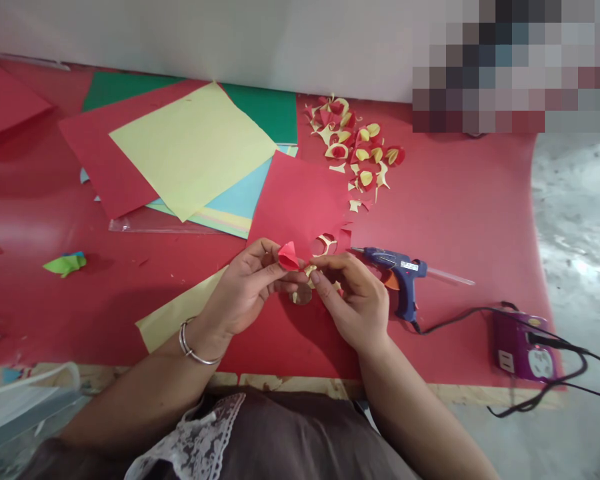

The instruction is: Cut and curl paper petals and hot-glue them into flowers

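Observation:
My left hand (pixel 247 287) pinches a small folded red paper piece (pixel 289 257) between thumb and fingers. Close beside it, my right hand (pixel 353 300) has thumb and forefinger closed on a small yellow paper piece (pixel 310 271); its exact shape is partly hidden by the fingers. Both hands are over a red paper sheet (pixel 300 200) with cut-out holes at its lower right. Yellow scraps (pixel 325 245) show around the holes. To the right of my right hand lies a blue glue gun (pixel 404 273) with an orange trigger and a clear glue stick.
Folded red and yellow paper pieces (pixel 364 153) and offcuts lie at the back. Stacked sheets, topped by a yellow one (pixel 195 150), spread at left. A purple power socket (pixel 525 347) with black cords sits at the right edge. A green paper piece (pixel 65 265) lies far left.

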A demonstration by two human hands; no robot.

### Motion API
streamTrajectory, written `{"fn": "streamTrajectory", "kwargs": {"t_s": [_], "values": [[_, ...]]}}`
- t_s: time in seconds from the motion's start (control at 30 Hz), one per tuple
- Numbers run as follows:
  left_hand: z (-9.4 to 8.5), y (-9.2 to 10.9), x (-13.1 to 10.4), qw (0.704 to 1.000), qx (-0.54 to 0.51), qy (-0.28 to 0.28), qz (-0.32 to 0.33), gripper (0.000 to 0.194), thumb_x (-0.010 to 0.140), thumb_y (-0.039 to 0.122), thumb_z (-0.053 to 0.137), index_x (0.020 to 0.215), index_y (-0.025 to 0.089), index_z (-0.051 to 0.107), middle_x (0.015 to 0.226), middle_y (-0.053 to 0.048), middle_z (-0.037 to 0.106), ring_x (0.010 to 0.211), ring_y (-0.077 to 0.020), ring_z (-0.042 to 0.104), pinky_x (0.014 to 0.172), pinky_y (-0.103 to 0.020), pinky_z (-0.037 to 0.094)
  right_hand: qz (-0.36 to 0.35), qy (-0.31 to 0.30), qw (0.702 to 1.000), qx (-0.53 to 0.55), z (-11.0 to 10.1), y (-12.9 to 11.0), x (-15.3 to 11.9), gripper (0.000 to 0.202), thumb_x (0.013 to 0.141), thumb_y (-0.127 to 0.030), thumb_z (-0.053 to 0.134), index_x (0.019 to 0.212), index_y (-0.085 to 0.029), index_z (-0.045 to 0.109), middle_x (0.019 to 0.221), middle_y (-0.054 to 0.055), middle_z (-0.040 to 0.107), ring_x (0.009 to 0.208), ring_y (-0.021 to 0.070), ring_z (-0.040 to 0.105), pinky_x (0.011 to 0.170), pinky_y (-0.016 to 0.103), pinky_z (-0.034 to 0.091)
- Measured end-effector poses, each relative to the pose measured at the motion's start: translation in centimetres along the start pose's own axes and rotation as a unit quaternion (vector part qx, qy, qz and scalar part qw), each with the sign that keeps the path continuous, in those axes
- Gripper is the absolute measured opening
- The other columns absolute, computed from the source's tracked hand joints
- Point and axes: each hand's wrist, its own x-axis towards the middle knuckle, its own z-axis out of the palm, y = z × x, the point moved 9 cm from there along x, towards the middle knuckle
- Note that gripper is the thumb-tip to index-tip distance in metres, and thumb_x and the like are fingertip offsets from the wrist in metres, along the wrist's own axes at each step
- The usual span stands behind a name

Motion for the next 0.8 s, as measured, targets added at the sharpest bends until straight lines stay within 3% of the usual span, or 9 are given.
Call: {"fn": "streamTrajectory", "kwargs": {"t_s": [0.2, 0.47, 0.67, 0.8], "values": [[0.2, 0.4, -0.1, 0.999, 0.018, -0.009, 0.035, 0.037, 0.079, 0.03, 0.097, 0.091, 0.018, 0.064, 0.085, 0.0, 0.08, 0.075, -0.014, 0.08, 0.069, -0.021, 0.063, -0.007, 0.003, 1.0, 0.001, -0.1, -0.5, 0.2, 0.008, 0.099, -0.023, 0.071, 0.105, -0.023, 0.076, 0.091, 0.002, 0.078, 0.075, 0.0153, 0.071, 0.066, 0.029, 0.054], [-0.1, 1.8, -0.1, 0.985, 0.137, -0.016, 0.107, 0.033, 0.083, 0.035, 0.094, 0.092, 0.017, 0.068, 0.09, -0.004, 0.079, 0.078, -0.0141, 0.075, 0.077, -0.027, 0.066, -0.006, -0.001, 1.0, 0.031, -0.2, -0.5, 0.3, 0.008, 0.1, -0.02, 0.07, 0.102, -0.023, 0.078, 0.091, 0.002, 0.078, 0.077, 0.0148, 0.071, 0.07, 0.029, 0.056], [0.5, 2.3, -0.4, 0.96, 0.237, -0.056, 0.138, 0.027, 0.087, 0.034, 0.091, 0.091, 0.017, 0.071, 0.085, -0.003, 0.078, 0.078, -0.0144, 0.075, 0.076, -0.024, 0.064, 0.037, 0.03, 0.998, 0.036, -0.7, 0.6, 0.0, 0.007, 0.099, -0.025, 0.072, 0.102, -0.023, 0.078, 0.092, 0.002, 0.079, 0.077, 0.0157, 0.071, 0.07, 0.03, 0.055], [1.2, 1.9, -0.4, 0.954, 0.248, -0.087, 0.147, 0.024, 0.091, 0.033, 0.088, 0.089, 0.017, 0.07, 0.084, -0.004, 0.079, 0.074, -0.0147, 0.076, 0.073, -0.025, 0.064, 0.043, 0.044, 0.997, 0.042, -0.9, 0.6, -0.2, 0.007, 0.099, -0.027, 0.073, 0.101, -0.023, 0.079, 0.091, 0.003, 0.078, 0.076, 0.0155, 0.07, 0.069, 0.03, 0.054]]}}
